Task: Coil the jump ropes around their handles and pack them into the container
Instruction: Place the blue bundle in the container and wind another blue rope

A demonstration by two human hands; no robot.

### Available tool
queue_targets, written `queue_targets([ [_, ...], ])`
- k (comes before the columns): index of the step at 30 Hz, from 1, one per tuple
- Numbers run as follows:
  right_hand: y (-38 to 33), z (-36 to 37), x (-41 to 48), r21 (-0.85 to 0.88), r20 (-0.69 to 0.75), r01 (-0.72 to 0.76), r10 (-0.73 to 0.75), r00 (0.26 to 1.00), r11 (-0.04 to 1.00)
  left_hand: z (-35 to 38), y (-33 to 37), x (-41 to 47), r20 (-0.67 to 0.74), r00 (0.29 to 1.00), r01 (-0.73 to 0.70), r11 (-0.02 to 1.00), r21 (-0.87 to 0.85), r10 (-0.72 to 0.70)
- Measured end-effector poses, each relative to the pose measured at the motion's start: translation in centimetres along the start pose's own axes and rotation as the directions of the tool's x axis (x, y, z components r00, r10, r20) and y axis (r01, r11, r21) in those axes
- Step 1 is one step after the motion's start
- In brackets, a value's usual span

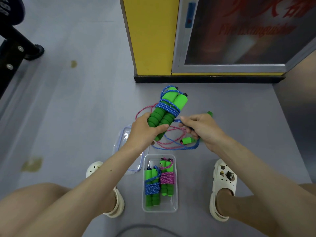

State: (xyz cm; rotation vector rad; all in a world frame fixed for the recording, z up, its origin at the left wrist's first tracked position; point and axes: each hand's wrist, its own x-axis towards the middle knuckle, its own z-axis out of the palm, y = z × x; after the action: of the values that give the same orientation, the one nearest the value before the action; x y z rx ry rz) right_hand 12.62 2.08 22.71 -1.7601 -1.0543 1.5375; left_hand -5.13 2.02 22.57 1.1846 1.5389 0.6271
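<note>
My left hand (pixel 145 132) grips a pair of green foam handles (pixel 168 108) held side by side, with blue rope (pixel 169 107) coiled a few turns round their middle. My right hand (pixel 201 129) pinches the loose blue rope just right of the handles; the slack loops down to the floor (pixel 184 148). Under my hands lies a loose pink rope (pixel 171 144) with one green handle (pixel 188 140) on the floor and another (pixel 210 114) showing behind my right hand. The clear container (pixel 175 208) between my feet holds a blue-wrapped bundle (pixel 152 187) and a pink-wrapped bundle (pixel 167 178).
The container's clear lid (pixel 123 139) lies on the grey floor left of the ropes, partly under my left forearm. A yellow pillar (pixel 150 40) and a glass-fronted cabinet (pixel 239 40) stand ahead. My white clogs (pixel 224 185) flank the container. Black equipment legs (pixel 20 50) are at far left.
</note>
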Motion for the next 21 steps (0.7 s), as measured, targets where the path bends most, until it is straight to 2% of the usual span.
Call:
queue_targets([
  [2,0.1,0.1,0.1,-0.024,-0.014,0.007,-0.008,1.0,1.0,-0.1,-0.1,0.0,-0.045,0.995,-0.078,0.984,0.163,0.087],
  [6,0.5,0.4,0.1,-0.033,0.007,0.006,-0.006,1.0,0.999,0.3,-0.1,-0.6,-0.071,0.968,-0.171,0.841,0.514,0.24],
  [10,0.6,0.3,0.0,-0.045,0.109,0.002,0.003,0.994,0.999,0.6,0.0,-0.9,-0.087,0.941,-0.195,0.734,0.651,0.327],
  [14,0.7,0.4,0.2,-0.059,0.151,-0.005,0.014,0.988,0.998,0.8,-0.5,-1.1,-0.022,0.854,-0.292,0.512,0.808,0.52],
  [17,0.9,0.6,0.1,-0.086,0.151,-0.005,0.018,0.988,0.996,1.0,-0.9,-1.2,0.054,0.793,-0.34,0.367,0.866,0.607],
  [19,1.0,0.7,0.1,-0.047,0.16,-0.012,0.019,0.987,0.999,1.3,-1.3,-1.0,0.077,0.733,-0.369,0.3,0.879,0.675],
  [21,0.8,0.8,0.0,0.082,0.169,-0.044,0.03,0.985,0.996,1.7,-1.6,-1.0,0.091,0.687,-0.389,0.26,0.884,0.721],
])
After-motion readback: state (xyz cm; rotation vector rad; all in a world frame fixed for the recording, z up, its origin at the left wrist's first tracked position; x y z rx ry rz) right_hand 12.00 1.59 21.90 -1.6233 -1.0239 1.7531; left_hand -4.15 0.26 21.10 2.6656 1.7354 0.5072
